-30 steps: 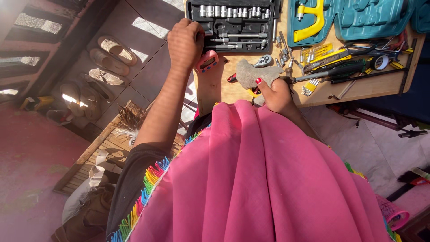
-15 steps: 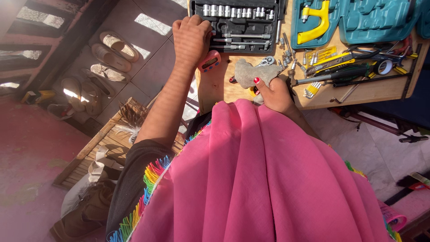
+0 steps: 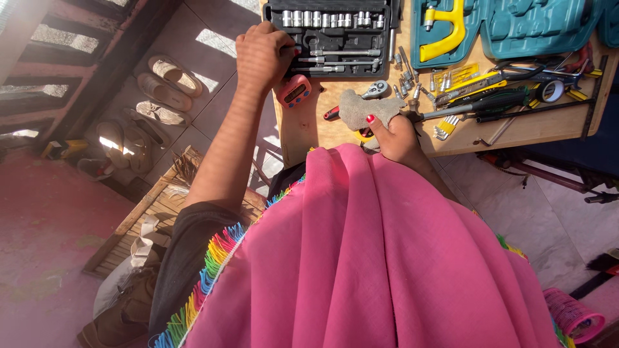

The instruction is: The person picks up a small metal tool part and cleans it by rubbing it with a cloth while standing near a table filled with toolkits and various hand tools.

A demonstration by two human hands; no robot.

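Your pink shawl (image 3: pixel 400 258), with its rainbow fringe along the edge, fills the lower half of the view. Beyond it stands the wooden table (image 3: pixel 309 129), crowded with tools. At its far right lies a teal tool case (image 3: pixel 535 26) with a yellow handle (image 3: pixel 445 29) set in it. To the left of that sits the black socket set case (image 3: pixel 335 38), open, with a row of shiny sockets along its top and long bars below.

Your left hand (image 3: pixel 261 55) rests at the left edge of the black case, fingers curled together; whether it pinches anything there, you cannot tell from this angle. Just below it, on the table, lies a small pink timer (image 3: pixel 294 91).

Your right hand (image 3: pixel 394 136) sits at the near edge of the table, thumb and fingers closed on a grey rag (image 3: pixel 364 108). The rag lies bunched on the table, just beside a small ratchet (image 3: pixel 376 89) and partly covering a red-handled tool (image 3: pixel 331 115). To the right of the rag is a scatter of screwdrivers, bits and a roll of tape (image 3: pixel 553 90).

On the floor to the left, pairs of shoes (image 3: pixel 164 80) stand in a row.
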